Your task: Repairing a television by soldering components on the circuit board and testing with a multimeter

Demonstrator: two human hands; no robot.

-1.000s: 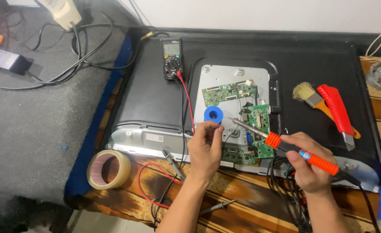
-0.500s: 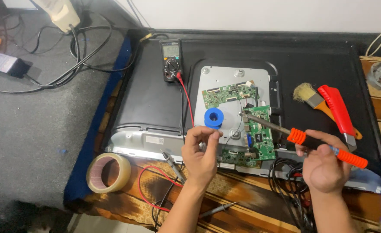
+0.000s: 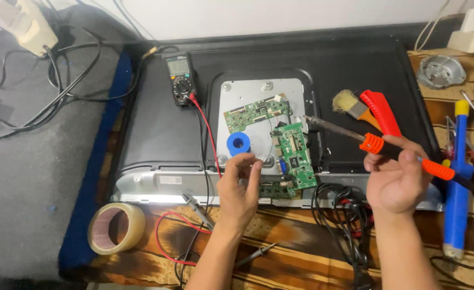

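Observation:
A flat screen lies face down with its black back [image 3: 156, 129] towards me; a grey metal plate [image 3: 248, 91] on it carries two green circuit boards [image 3: 258, 113] [image 3: 296, 156]. A blue solder spool [image 3: 238, 144] stands on the plate. My left hand [image 3: 239, 188] hovers just below the spool, thumb and forefinger pinched on what looks like its fine solder wire. My right hand [image 3: 398, 180] grips an orange-handled soldering iron [image 3: 376, 145]. Its metal tip points left and ends over the black back, just right of the upper board, off the boards.
A multimeter [image 3: 178, 78] with a red lead [image 3: 207, 134] sits at the panel's top left. A tape roll [image 3: 116, 228] lies front left, with black cables [image 3: 344, 209] at the front. A brush [image 3: 350, 102], a red-handled tool [image 3: 379, 113] and a blue pump [image 3: 457, 182] lie right.
My right hand has drawn the soldering iron up and to the right, lifting its tip off the lower circuit board. My left hand has stayed by the blue spool.

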